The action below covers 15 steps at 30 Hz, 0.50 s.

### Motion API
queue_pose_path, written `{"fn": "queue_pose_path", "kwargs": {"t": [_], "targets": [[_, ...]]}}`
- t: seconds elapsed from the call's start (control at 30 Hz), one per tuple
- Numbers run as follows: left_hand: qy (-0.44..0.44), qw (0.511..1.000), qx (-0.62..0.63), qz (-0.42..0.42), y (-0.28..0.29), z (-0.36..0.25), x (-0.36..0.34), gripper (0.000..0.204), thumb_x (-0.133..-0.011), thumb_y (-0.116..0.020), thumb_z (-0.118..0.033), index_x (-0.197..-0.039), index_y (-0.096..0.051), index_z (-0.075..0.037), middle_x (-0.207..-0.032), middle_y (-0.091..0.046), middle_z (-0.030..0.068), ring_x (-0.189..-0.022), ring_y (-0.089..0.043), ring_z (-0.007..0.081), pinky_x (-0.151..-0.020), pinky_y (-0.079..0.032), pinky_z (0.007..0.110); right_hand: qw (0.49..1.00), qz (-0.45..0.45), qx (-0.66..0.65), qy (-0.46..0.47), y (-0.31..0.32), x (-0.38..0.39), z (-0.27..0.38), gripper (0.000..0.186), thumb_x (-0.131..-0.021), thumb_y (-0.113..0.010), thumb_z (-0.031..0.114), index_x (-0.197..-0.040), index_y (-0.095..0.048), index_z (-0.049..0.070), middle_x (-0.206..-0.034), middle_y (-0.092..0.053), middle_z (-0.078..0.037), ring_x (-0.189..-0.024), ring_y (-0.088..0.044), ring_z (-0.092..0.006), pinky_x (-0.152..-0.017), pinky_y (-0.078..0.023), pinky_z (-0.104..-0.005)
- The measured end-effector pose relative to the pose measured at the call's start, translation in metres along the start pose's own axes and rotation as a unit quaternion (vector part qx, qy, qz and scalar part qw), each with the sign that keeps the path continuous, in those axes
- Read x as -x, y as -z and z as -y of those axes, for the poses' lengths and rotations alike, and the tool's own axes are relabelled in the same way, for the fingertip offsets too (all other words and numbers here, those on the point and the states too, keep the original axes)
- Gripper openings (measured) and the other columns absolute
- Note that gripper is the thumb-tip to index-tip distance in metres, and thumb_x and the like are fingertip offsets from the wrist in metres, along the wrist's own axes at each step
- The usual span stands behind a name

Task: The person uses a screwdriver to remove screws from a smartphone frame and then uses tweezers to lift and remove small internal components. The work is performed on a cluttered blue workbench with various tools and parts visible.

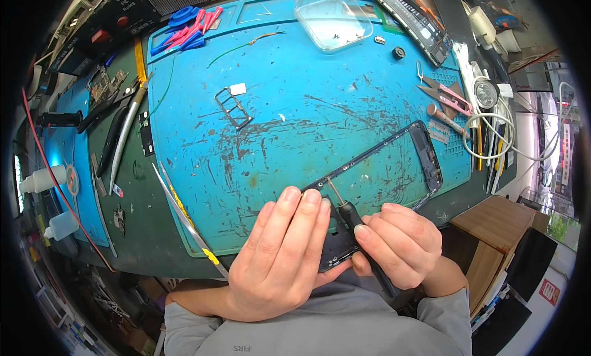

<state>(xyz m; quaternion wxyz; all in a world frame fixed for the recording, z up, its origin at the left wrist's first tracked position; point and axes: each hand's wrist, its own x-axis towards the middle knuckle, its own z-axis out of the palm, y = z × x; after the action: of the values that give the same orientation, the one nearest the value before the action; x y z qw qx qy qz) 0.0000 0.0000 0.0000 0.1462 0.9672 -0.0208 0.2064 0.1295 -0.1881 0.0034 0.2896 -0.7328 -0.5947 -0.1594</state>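
A green tabletop (138,230) under a blue work mat (184,140) fills most of the frame, with crowded shelves and cabinets curving away at its rim.

At lower centre, the left hand (277,257) is closed over the left end of a slim black frame (428,156), fingers pressed together on top and thumb lower down, probably to brace it. The frame slants up toward the right of the picture; whether its far end rests on the mat, I cannot tell. The right hand (403,245) is curled around the dark handle of a screwdriver (373,257), thumb along its side, a grip that seems suited to fine control. The shaft points up and left to the frame's upper rail; whether the tip touches is unclear.

Farther out, tweezers (188,220) lie at lower left, perhaps for easy reach. A small tray-like piece (245,123) and a white square (238,89) sit left of centre, likely set apart so they are not lost. Near the upper edge, a clear plastic container (335,23) appears to gather tiny parts. Pink-handled scissors (452,99) lie at right, apparently parked off the working area.
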Motion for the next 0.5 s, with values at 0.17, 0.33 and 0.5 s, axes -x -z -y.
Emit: {"fn": "queue_pose_path", "kwargs": {"t": [0.17,0.33,0.5], "targets": [[-0.001,1.0,-0.006,-0.003,-0.0006,0.0,0.0001,0.064,-0.102,-0.067,-0.052,-0.126,-0.076,0.008,-0.133,-0.072,0.021,-0.125,-0.07,0.0401,-0.103,-0.061,0.049,1.0,-0.006,-0.002,0.002,-0.0015,-0.0002,-0.0003,0.026,-0.1,-0.074,0.022,-0.112,-0.081,0.001,-0.099,-0.076,-0.009,-0.086,-0.071,-0.0201,-0.081,-0.066,-0.0359],[0.0,1.0,-0.005,-0.002,-0.0009,0.0002,0.0001,0.065,-0.103,-0.066,-0.052,-0.126,-0.076,0.008,-0.133,-0.072,0.0209,-0.125,-0.07,0.04,-0.103,-0.061,0.049,1.0,-0.007,0.0,0.002,-0.002,-0.0005,-0.0005,0.025,-0.1,-0.074,0.022,-0.112,-0.081,0.001,-0.098,-0.076,-0.008,-0.086,-0.071,-0.0199,-0.08,-0.066,-0.0357],[-0.003,1.0,-0.01,0.001,-0.0003,0.0003,0.0002,0.065,-0.104,-0.065,-0.052,-0.126,-0.076,0.008,-0.133,-0.072,0.0209,-0.126,-0.07,0.04,-0.105,-0.06,0.049,1.0,-0.007,0.001,0.001,-0.0018,-0.0002,-0.0003,0.025,-0.1,-0.074,0.022,-0.112,-0.081,0.001,-0.099,-0.076,-0.008,-0.086,-0.071,-0.0197,-0.08,-0.066,-0.0356]]}}
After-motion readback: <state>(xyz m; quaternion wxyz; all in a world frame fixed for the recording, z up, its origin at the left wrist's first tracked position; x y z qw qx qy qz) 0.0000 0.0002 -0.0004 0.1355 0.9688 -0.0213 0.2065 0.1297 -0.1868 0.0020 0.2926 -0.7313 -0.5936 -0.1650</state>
